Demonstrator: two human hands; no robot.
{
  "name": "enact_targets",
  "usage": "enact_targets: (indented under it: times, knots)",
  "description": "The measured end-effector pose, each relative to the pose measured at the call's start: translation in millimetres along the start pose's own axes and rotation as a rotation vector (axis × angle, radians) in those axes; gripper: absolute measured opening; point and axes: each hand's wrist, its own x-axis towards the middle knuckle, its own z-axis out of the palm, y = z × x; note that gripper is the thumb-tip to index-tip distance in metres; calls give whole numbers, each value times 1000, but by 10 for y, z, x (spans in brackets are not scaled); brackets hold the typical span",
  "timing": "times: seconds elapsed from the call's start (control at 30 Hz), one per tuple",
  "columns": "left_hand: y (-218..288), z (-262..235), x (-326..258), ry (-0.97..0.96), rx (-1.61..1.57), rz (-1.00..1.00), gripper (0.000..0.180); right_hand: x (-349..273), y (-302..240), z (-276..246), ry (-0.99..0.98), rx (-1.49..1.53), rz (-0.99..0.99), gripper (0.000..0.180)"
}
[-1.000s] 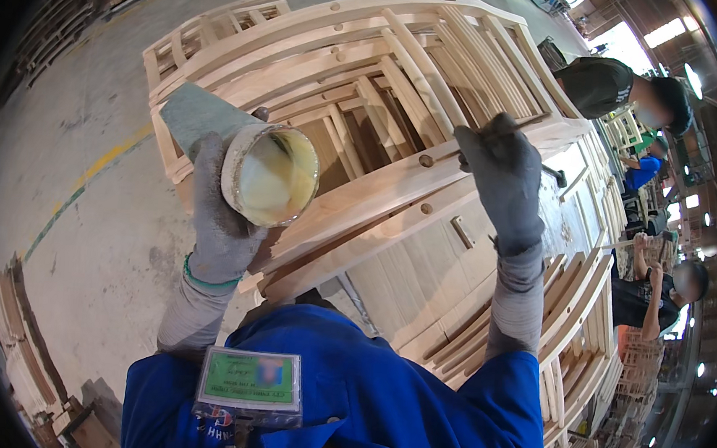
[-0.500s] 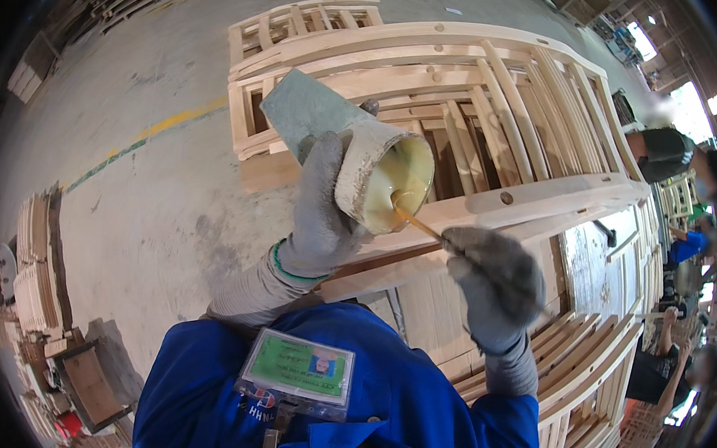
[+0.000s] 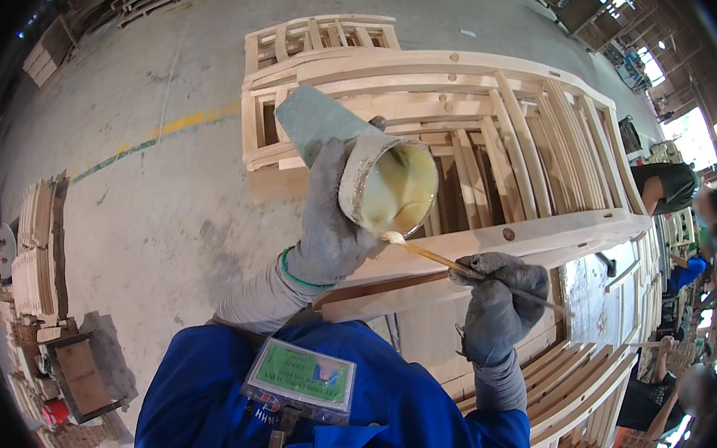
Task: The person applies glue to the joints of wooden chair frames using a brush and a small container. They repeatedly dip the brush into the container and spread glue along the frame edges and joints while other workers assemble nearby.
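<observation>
My left hand point(image 3: 331, 213), in a grey glove, is wrapped round a whitish, crusted cup point(image 3: 360, 182). Its mouth is tipped toward me and shows a pale yellow, glue-like liquid point(image 3: 401, 195) inside. A flat grey-green piece point(image 3: 320, 122) sticks out behind the cup on the far left; how it is held is hidden. Between the gloved fingers of my right hand point(image 3: 504, 303) is a thin wooden stick point(image 3: 438, 257). The stick's tip, coated with a cream-coloured blob point(image 3: 393, 238), is at the cup's lower rim.
Slatted wooden frames point(image 3: 500, 134) are stacked just beyond my hands, with more frames point(image 3: 585, 393) at the near right. A pale board point(image 3: 598, 281) lies between them. Wood pieces point(image 3: 41, 249) are piled on the floor at left. Other people point(image 3: 657, 391) stand at the far right.
The stick's tip has come out of the liquid to the cup's rim, now carrying a blob. My right hand has moved slightly down and right. The view has shifted a little.
</observation>
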Motion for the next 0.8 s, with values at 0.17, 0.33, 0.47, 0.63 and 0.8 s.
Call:
enact_targets:
  times: [0.17, 0.33, 0.47, 0.63, 0.8]
  knots:
    - [-139, -160, -66, 55, 321, -24, 81, 1100, -153, -178, -167, -421, 49, 18]
    - [-132, -192, 170, 152, 136, -207, 70, 2710, 161, -444, -232, -538, 115, 21]
    - [-170, -290, 246, 253, 50, -276, 36, 3427, 707, -495, -319, -927, 198, 23]
    - [-222, -431, 245, 580, -555, -567, 44, 3842, 1193, -634, -387, -1159, 221, 29]
    - [-387, -584, 75, 473, -96, -551, 43, 3923, 1447, -617, -435, -1128, 187, 31]
